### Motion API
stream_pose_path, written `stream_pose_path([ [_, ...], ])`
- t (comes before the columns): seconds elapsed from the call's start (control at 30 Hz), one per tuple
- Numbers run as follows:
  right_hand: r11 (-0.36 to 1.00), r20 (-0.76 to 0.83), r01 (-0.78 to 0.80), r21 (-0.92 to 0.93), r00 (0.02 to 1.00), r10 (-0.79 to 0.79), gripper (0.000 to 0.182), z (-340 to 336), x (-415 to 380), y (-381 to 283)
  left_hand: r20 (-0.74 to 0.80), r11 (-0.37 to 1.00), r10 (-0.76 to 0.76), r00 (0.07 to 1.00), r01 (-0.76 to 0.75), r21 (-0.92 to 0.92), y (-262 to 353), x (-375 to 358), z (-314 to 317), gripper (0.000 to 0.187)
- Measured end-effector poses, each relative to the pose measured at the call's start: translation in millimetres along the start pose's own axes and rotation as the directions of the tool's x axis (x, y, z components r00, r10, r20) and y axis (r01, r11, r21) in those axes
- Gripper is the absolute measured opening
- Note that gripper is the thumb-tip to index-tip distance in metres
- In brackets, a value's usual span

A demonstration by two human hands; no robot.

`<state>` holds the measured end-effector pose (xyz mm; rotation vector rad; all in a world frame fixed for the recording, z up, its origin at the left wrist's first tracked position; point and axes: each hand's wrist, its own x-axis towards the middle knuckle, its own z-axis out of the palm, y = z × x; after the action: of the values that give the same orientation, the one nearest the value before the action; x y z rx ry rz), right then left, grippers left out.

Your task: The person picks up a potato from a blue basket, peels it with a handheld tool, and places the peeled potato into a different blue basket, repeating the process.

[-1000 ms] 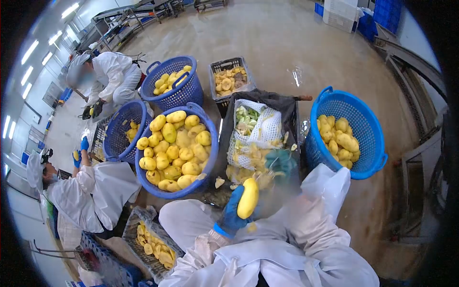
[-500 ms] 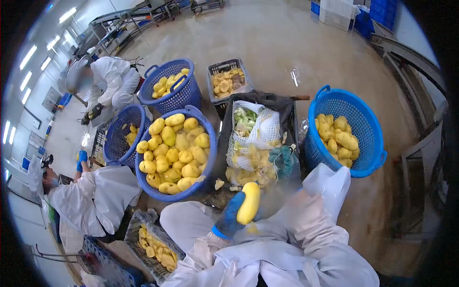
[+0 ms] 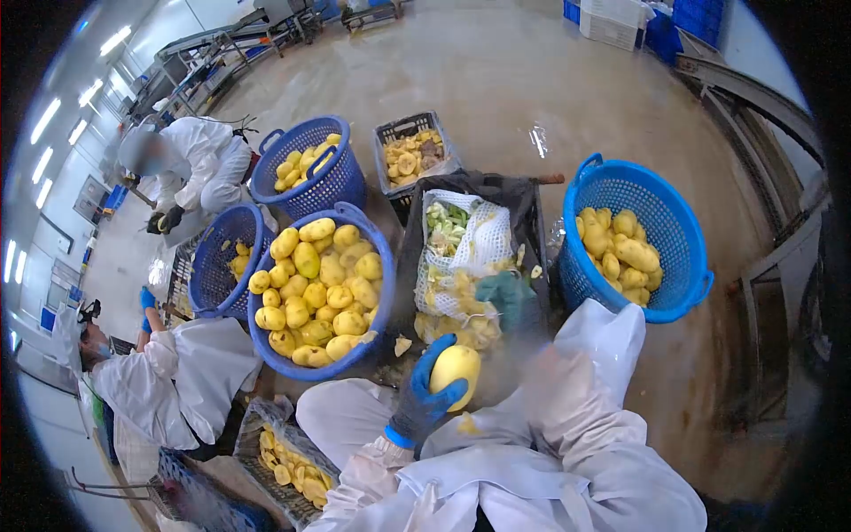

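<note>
- Glossy brown concrete-like floor stretches far beyond the containers.
- Blue-gloved left hand curls around a smooth yellow potato near the lap, probably for a steady grip with one side exposed.
- Green-gloved right hand, blurred, is over the near part of the black-lined rectangular crate; whether it grasps anything, I cannot tell.
- Violet-blue round plastic basket, heaped with potatoes, stands left; a bright-blue perforated basket stands right, presumably both within reach.
- Raised rims flank the hands; room to move looks widest above the crate.
</note>
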<state>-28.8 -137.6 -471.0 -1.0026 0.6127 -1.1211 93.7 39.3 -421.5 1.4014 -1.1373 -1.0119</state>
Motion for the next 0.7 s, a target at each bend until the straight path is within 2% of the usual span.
stream_pose_path([
  [0.03, 0.942, 0.017, -0.241, 0.233, 0.97, 0.244, 0.018, -7.0, -1.4, -10.2, -0.007, 0.993, 0.048, 0.999, -0.047, 0.108, 0.8, 3.3, -4.1, 0.074],
  [0.13, 0.992, 0.046, -0.042, 0.116, 0.998, 0.037, 0.024, 28.9, -25.4, -22.3, -0.069, 0.946, 0.184, 0.981, -0.157, 0.283, 5.4, 2.7, -2.9, 0.078],
  [0.17, 0.935, -0.039, -0.259, 0.242, 0.96, 0.276, 0.023, 31.1, -25.2, -12.1, -0.04, 0.944, 0.175, 0.984, -0.156, 0.29, 12.3, 4.1, -3.6, 0.08],
  [0.27, 0.945, -0.038, -0.105, 0.309, 0.992, 0.122, 0.024, -12.5, -10.1, 35.8, -0.017, 0.882, 0.278, 0.96, -0.248, 0.401, 5.2, 4.8, -4.8, 0.079],
  [0.3, 0.932, -0.114, -0.238, 0.273, 0.954, 0.277, 0.02, -6.1, -11.2, 13.8, -0.022, 0.876, 0.299, 0.954, -0.265, 0.404, 7.2, 9.2, -6.6, 0.079],
  [0.37, 0.999, -0.027, -0.039, -0.008, 0.999, 0.039, 0.022, 15.0, -22.3, 15.2, -0.035, 0.88, 0.302, 0.953, -0.264, 0.395, 8.0, 4.3, -2.5, 0.08],
  [0.43, 0.923, -0.036, -0.309, 0.23, 0.945, 0.325, 0.026, 23.2, -26.4, 13.5, -0.054, 0.886, 0.305, 0.951, -0.263, 0.381, 3.2, 4.2, 2.4, 0.079],
  [0.5, 0.808, 0.182, -0.148, 0.57, 0.982, 0.051, 0.031, -38.7, -2.3, 81.0, -0.052, 0.88, 0.303, 0.952, -0.258, 0.398, 6.4, 5.2, -0.1, 0.074],
  [0.53, 0.9, 0.053, -0.107, 0.422, 0.994, 0.093, 0.033, -32.7, -9.8, 62.2, -0.105, 0.942, 0.245, 0.964, -0.211, 0.26, -0.8, 7.0, -3.9, 0.073],
  [0.6, 0.984, -0.207, -0.161, 0.073, 0.963, 0.173, 0.037, -19.5, -25.0, 22.8, -0.182, 0.995, 0.076, 0.98, -0.087, -0.05, -24.7, 3.9, -8.2, 0.071],
  [0.63, 0.971, -0.218, -0.189, 0.146, 0.951, 0.218, 0.038, -11.0, -30.1, 10.5, -0.016, 0.744, -0.211, 0.977, 0.15, -0.651, -5.8, 2.3, -4.8, 0.064],
  [0.67, 0.955, -0.224, -0.199, 0.219, 0.943, 0.247, 0.039, -6.5, -30.1, 3.5, 0.109, 0.48, -0.247, 0.963, 0.219, -0.849, -18.0, 3.6, -7.8, 0.062],
  [0.7, 0.949, -0.123, -0.25, 0.19, 0.953, 0.276, 0.039, -4.3, -30.6, 0.9, 0.05, 0.563, -0.276, 0.96, 0.204, -0.801, -13.5, 2.9, -2.2, 0.063],
])
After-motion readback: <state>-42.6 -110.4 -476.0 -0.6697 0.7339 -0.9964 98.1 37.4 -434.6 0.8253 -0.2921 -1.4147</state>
